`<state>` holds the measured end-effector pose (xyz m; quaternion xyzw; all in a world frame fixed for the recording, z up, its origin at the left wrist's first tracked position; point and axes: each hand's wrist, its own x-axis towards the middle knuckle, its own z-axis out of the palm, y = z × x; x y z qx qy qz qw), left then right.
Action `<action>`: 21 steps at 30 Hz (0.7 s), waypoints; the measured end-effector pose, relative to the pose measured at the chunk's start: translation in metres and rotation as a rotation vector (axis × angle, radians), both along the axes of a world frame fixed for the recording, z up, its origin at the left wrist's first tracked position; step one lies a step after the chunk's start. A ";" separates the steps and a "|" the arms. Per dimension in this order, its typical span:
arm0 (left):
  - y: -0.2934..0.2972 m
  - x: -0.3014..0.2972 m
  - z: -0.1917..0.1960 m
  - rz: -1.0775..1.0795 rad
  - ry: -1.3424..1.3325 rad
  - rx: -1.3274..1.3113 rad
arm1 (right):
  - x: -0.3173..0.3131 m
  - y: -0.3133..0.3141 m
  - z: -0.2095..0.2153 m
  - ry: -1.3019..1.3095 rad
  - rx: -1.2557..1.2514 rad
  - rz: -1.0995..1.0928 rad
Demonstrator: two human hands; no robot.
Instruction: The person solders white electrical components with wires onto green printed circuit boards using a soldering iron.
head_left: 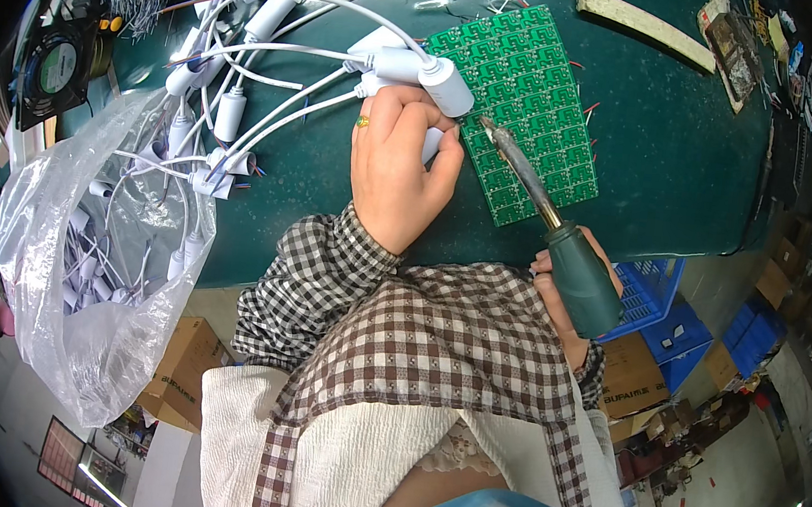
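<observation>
Gripping a soldering iron [553, 220] by its green handle with the right hand [556, 304], with fingers wrapped round it, and aiming the metal shaft up and leftward over a green sheet of circuit boards [541, 99]. Cannot tell contact from a slight gap at the iron's tip, near the sheet's left edge. Curling the left hand [395, 168] just beside that edge, wearing a gold ring [362, 121], and holding a small white piece [433, 145] in a narrow grip between thumb and fingers, partly hidden from view. Can see just above the left hand a white cylinder [446, 87], overlapping the sheet's left edge and trailing a white cord toward the left. Can also see more white cylinders with cords [229, 114] heaped at the left of the dark green table [671, 182], above a clear plastic bag [88, 359] full of similar parts. Can make out a black fan [54, 68] at far left, a long pale strip [647, 27] beyond the sheet at upper right, and blue crates [679, 337] below the table's right side
</observation>
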<state>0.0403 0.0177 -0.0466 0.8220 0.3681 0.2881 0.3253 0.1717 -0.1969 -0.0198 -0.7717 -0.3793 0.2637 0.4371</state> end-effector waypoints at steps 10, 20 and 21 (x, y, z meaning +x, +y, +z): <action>-0.001 0.000 -0.001 0.004 -0.007 0.002 | 0.004 -0.003 -0.001 -0.025 -0.052 0.025; 0.001 0.000 -0.001 -0.001 -0.019 0.004 | 0.007 0.000 0.005 0.060 -0.040 -0.012; 0.001 0.000 -0.002 -0.001 -0.019 0.009 | 0.007 0.001 0.005 0.061 -0.038 -0.011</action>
